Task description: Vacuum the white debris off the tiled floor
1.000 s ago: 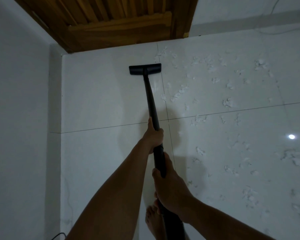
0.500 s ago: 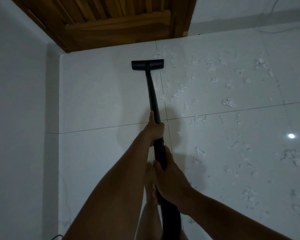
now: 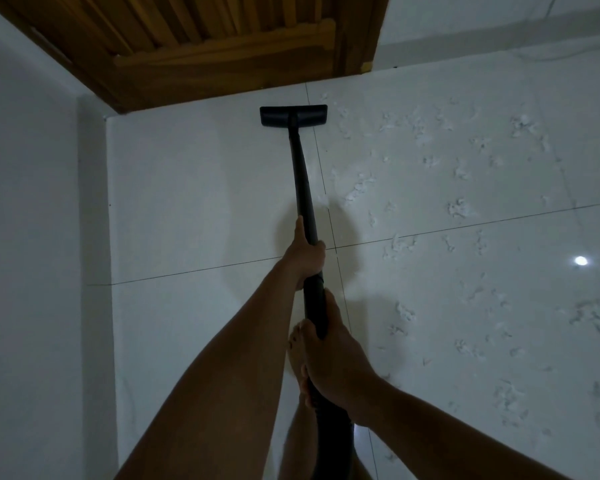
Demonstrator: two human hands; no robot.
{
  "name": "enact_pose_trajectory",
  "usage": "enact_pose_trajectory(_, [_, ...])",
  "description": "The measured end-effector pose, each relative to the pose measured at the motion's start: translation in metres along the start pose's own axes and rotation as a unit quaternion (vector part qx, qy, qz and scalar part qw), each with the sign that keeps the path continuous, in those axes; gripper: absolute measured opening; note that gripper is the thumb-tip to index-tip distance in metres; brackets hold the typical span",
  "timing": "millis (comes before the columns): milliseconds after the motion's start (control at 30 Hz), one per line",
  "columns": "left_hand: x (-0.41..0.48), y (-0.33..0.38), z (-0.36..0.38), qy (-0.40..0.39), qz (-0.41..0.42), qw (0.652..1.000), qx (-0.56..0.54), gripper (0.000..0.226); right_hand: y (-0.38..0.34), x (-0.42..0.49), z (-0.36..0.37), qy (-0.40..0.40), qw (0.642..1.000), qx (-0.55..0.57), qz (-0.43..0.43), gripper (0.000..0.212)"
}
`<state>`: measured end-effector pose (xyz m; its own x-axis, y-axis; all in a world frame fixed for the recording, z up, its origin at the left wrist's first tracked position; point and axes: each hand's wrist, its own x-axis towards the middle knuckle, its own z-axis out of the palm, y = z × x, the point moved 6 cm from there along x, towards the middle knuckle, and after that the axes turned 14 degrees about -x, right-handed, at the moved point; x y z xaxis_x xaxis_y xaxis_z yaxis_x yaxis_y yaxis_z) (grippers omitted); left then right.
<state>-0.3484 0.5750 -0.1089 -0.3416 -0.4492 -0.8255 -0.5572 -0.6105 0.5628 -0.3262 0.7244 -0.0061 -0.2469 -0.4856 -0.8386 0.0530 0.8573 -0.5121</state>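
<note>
Nearest me, my right hand [image 3: 333, 362] is curled tight round the thick lower end of the black vacuum wand [image 3: 303, 188], thumb lying along its top. Just behind that hand my bare foot [image 3: 293, 348] shows on the tiled floor [image 3: 187, 202]. Farther up, my left hand [image 3: 307, 254] grips the thinner tube, thumb pointing along it. The wand slants away to its flat black floor nozzle [image 3: 293, 116], which sits over a grout line near the foot of the wooden door [image 3: 205, 46]. The white debris [image 3: 459, 207] lies scattered in clumps over the tiles right of the wand, starting just beside the nozzle's right end. A white wall [image 3: 32, 237] borders the floor on my left.
</note>
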Motion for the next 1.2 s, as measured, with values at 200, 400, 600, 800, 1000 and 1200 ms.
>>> enact_pose_trajectory(200, [0.009, 0.006, -0.007, -0.003, 0.001, 1.0, 0.002, 0.074, -0.009, 0.012, 0.005, 0.003, 1.0, 0.001, -0.009, 0.064])
enact_pose_trajectory(400, [0.001, 0.004, -0.014, -0.001, -0.008, 1.0, -0.004, 0.073, -0.012, 0.006, 0.014, -0.011, 1.0, 0.006, -0.016, 0.064])
enact_pose_trajectory(600, [-0.045, -0.017, -0.015, 0.011, -0.039, 0.999, -0.019, 0.075, -0.01, -0.047, 0.013, -0.034, 0.999, -0.005, -0.009, 0.057])
enact_pose_trajectory(800, [-0.082, -0.03, -0.006, 0.019, -0.05, 0.998, -0.029, 0.077, 0.001, -0.084, 0.01, -0.049, 0.998, -0.026, 0.005, 0.06])
enact_pose_trajectory(1000, [-0.082, -0.019, -0.001, 0.01, -0.048, 0.998, -0.041, 0.077, -0.009, -0.084, -0.001, -0.036, 0.999, -0.038, -0.009, 0.058])
enact_pose_trajectory(1200, [-0.063, -0.007, -0.002, 0.005, -0.054, 0.998, -0.039, 0.077, -0.017, -0.068, -0.005, -0.023, 0.999, -0.03, 0.002, 0.058])
